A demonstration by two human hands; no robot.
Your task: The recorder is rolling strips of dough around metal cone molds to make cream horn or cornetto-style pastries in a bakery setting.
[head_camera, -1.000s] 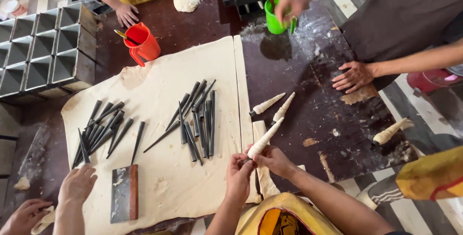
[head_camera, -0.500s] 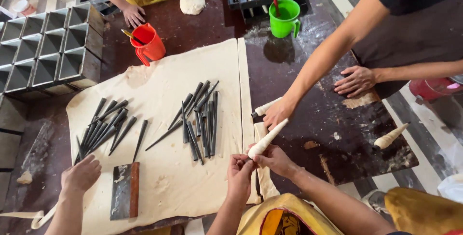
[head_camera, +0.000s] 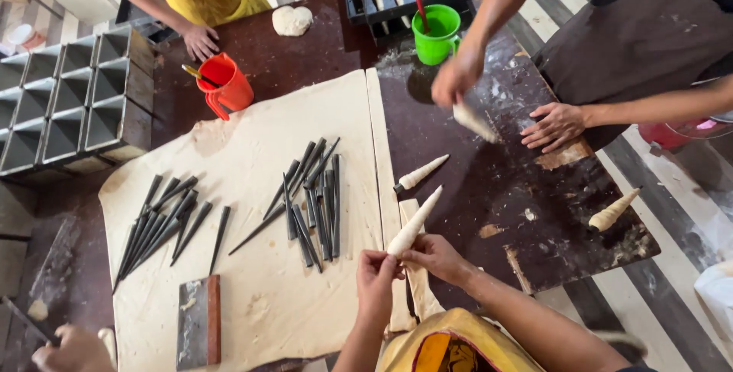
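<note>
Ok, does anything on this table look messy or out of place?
Mostly tidy. One dough-wrapped cone lies alone near the table's right edge, apart from the rest, and torn dough scraps with flour smears stick to the dark tabletop there.

Co-worker's cone motion-blurred; bottom-left hand cut by edge; cone mould inside dough hidden.
</note>
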